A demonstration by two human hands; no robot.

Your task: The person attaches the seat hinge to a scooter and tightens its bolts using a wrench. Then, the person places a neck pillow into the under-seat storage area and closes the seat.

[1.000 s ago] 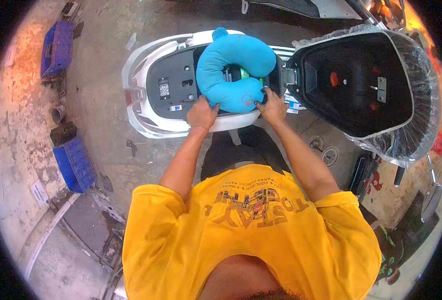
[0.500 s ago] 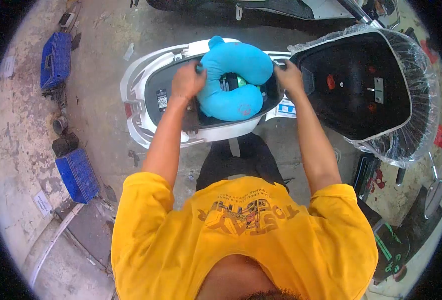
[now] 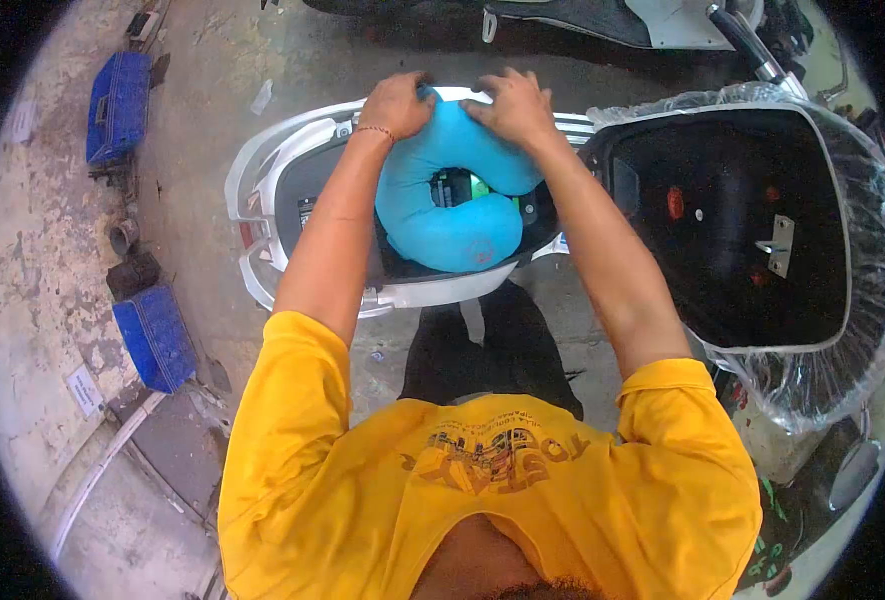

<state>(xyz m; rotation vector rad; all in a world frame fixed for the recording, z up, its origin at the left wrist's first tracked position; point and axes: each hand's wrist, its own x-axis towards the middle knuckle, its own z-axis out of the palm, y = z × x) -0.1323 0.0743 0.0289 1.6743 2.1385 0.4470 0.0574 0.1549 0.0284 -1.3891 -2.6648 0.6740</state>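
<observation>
A blue U-shaped neck pillow [image 3: 403,205] lies over the open storage space of a white scooter body [image 3: 433,292], its opening toward the right. My left hand [image 3: 400,106] is at the pillow's upper left edge, fingers curled over the far side and their tips hidden. At its upper right edge is my right hand [image 3: 515,107], fingers spread, with the thumb against the fabric. Through the pillow's centre a dark item with green parts [image 3: 453,187] shows. To the right stands the raised seat [image 3: 733,225], its black underside showing and clear plastic around its rim.
Two blue baskets [image 3: 120,108] [image 3: 155,340] are at the left by a stained wall. Another scooter [image 3: 603,20] stands beyond at the top. A mirror [image 3: 853,475] shows at the lower right.
Both hands have moved to the pillow's far edge, and my right hand has left the seat hinge side. The pillow, scooter and seat appear slightly lower in view.
</observation>
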